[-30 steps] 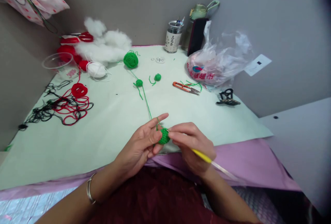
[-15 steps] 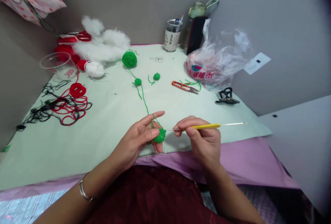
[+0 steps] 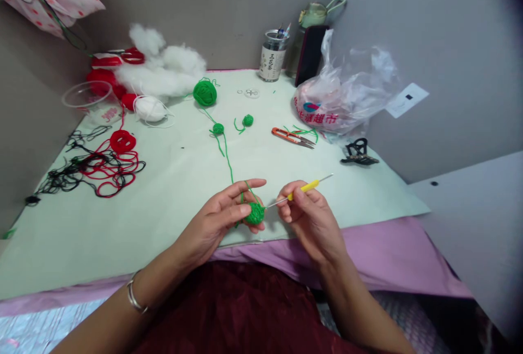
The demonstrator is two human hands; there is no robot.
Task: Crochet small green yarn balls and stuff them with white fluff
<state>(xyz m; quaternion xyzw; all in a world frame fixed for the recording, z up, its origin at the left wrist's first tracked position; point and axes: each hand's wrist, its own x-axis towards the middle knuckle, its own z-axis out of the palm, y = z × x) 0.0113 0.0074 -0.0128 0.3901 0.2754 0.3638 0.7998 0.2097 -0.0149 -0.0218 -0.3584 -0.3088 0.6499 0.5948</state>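
Note:
Between the thumb and fingers of my left hand (image 3: pixel 226 209) is a small round green crochet piece (image 3: pixel 256 213). Green yarn (image 3: pixel 229 163) loops over that hand's index finger and runs back across the table. My right hand (image 3: pixel 308 212) pinches a crochet hook (image 3: pixel 303 189) with a yellow grip, its shaft slanting down to the left. The hook's tip meets the right edge of the crochet piece; whether it sits inside a stitch is too small to tell. Farther back lie two little green crocheted balls, one (image 3: pixel 218 129) beside the yarn and another (image 3: pixel 248 120) with a loose tail.
A green yarn ball (image 3: pixel 205 93) sits near white stuffing (image 3: pixel 163 71). Tangled red and black yarn (image 3: pixel 110 166) spreads at left. Orange thread snips (image 3: pixel 292 138), a black hair clip (image 3: pixel 359 153), a plastic bag (image 3: pixel 339 98), a phone (image 3: pixel 310 55) and a pen jar (image 3: pixel 273 57) stand or lie to the right.
The crochet hook has swung from nearly level to slanting, its far end raised and drawn leftward. My right hand has turned with it. My left hand and the crochet piece have shifted slightly right.

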